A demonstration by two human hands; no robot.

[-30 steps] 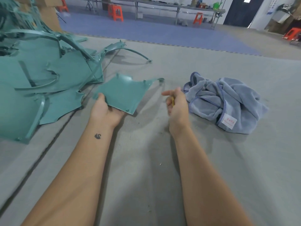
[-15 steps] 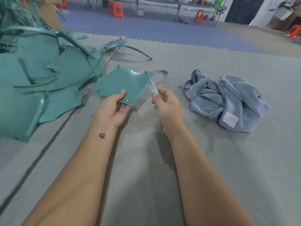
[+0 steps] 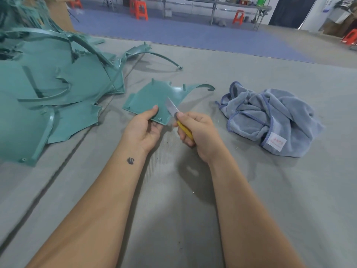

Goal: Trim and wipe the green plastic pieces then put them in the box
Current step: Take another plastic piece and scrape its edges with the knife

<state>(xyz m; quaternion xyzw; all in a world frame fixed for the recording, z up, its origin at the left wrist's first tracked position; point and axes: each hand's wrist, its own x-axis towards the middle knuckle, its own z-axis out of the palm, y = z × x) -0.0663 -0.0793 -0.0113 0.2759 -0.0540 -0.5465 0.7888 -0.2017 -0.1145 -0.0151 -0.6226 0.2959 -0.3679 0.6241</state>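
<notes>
While your left hand [image 3: 144, 128] pinches the near corner of the piece [image 3: 152, 99], thumb on top and fingers curled beneath, the rest of the panel sticks out away from you, lifted off the mat [image 3: 193, 219]. That hold looks meant to leave the right-hand edge free for the blade. Your thumb sits just left of the cut line, near the small screw hole at the corner, so it steadies the sheet close to where the force lands but stays out of the blade's path.

Your right hand [image 3: 195, 130] wraps the yellow handle of the knife [image 3: 176, 117], fingers curled tight, index finger pressed on the handle top by the blade root. The blade points up and away from you, lying against the piece's right edge; whether it bites in or only rests there, can't tell.

The cloth [image 3: 270, 117] lies bunched just right of your knife hand, likely kept close for wiping next. The pile [image 3: 48, 89] of untrimmed green parts sits to your left, well apart from the cloth. No box in view, unless the cardboard behind the pile is it.
</notes>
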